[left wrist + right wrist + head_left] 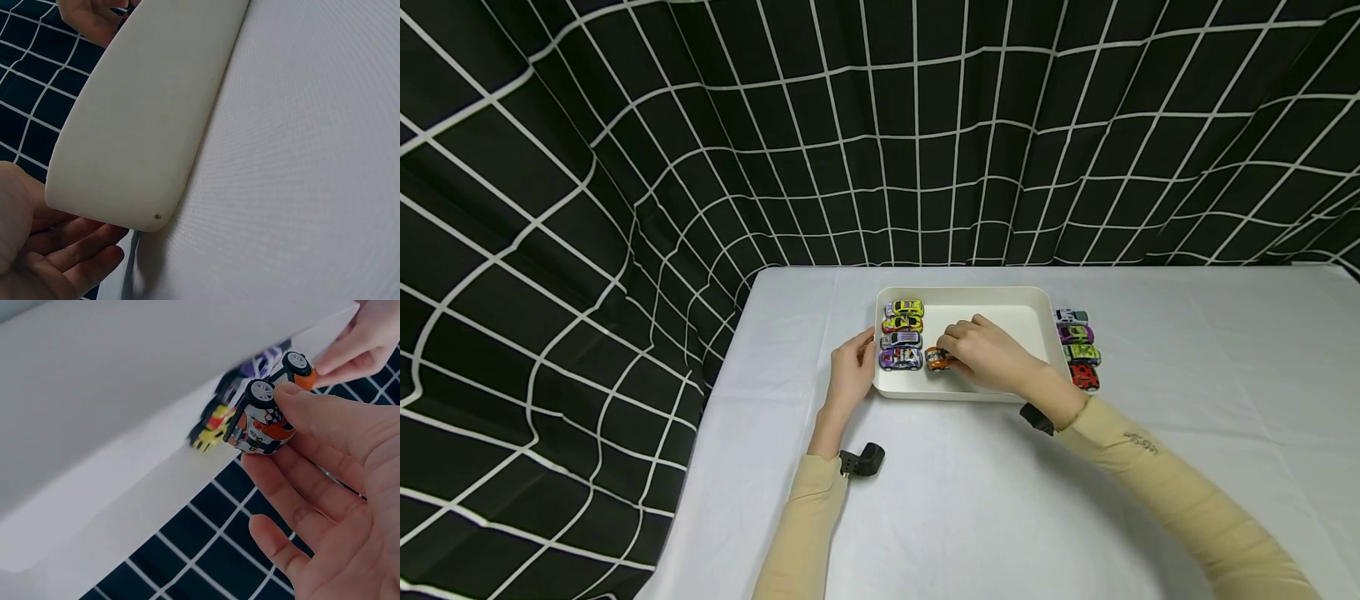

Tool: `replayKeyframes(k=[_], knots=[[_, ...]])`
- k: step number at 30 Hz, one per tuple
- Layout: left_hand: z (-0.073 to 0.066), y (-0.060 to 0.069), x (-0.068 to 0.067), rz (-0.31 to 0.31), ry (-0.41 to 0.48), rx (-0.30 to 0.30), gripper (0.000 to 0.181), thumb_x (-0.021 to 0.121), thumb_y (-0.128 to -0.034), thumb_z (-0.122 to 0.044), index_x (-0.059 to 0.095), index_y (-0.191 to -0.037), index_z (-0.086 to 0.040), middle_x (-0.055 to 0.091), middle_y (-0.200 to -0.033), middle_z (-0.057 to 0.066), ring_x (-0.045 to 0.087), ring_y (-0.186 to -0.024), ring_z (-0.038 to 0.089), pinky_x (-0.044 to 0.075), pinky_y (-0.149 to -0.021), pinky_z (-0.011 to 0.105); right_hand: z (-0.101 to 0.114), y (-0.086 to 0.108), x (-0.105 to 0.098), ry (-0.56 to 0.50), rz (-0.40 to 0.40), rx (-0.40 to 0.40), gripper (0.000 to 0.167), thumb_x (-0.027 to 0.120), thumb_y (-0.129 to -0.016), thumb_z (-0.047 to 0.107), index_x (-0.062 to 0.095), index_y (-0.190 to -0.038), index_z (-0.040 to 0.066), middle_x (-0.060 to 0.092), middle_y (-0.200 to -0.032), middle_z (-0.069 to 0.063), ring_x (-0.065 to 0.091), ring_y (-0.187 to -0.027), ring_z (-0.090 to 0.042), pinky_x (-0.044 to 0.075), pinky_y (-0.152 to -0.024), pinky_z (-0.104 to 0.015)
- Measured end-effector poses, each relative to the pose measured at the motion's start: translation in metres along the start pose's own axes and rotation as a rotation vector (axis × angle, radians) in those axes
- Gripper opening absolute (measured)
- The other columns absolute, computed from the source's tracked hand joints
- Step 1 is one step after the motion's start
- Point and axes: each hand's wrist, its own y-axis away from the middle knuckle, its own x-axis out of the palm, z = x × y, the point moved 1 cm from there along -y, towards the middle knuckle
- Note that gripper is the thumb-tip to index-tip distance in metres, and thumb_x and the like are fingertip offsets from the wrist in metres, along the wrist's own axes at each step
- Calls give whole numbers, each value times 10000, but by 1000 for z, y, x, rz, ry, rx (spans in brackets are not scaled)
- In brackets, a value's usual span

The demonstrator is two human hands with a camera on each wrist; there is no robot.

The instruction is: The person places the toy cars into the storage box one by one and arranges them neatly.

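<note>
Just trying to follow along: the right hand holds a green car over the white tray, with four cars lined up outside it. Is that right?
Not quite: the head view shows the car in the right hand is orange, not green. The rest holds.

Tray (1030, 321) on table (955, 500); left car row (901, 340) inside, right car row (1077, 334) outside; single car (936, 359) between.

In the head view, the right hand (983, 352) partly hides the orange car (936, 359); both sleeves (1176, 492) are cropped.
</note>
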Motion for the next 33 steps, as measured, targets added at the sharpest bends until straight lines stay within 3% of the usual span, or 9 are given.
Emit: replayKeyframes(k=[16,33], knots=[[-1,0,0,-5,-16,9,301,511,-928,-9,558,-1212,77,629,-1089,235,651,-892,270,543,-750,277,25,-19,8,-16,58,-54,222,753,-766,153,650,-930,42,640,-837,-45,584,-784,-187,425,-660,-323],[0,0,-1,8,-12,2,303,501,-939,-22,554,-1222,72,626,-1103,227,649,-898,260,547,-738,282,31,-32,20,-207,103,-25,205,747,-778,154,649,-915,36,650,-884,-69,609,-820,-195,472,-704,-347]])
